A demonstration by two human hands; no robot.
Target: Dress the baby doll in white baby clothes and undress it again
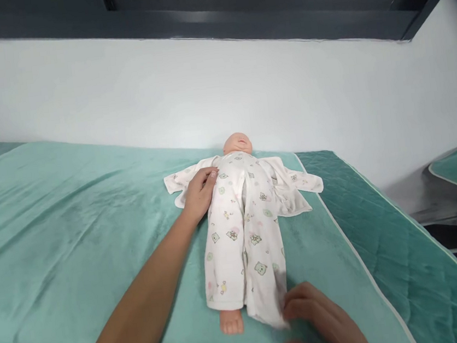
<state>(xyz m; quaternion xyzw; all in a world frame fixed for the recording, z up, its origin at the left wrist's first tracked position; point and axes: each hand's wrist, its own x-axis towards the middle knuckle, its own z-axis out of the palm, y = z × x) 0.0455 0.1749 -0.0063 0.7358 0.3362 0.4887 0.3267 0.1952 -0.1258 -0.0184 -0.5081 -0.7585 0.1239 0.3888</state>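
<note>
On green blanket [73, 222], doll [239, 214] wears white printed romper [244, 236], one foot bare.

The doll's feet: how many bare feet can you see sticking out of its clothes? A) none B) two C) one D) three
C: only one bare foot pokes out of the doll's printed sleepsuit; at the other leg's end the right hand holds the cloth, and no foot shows there.
</note>
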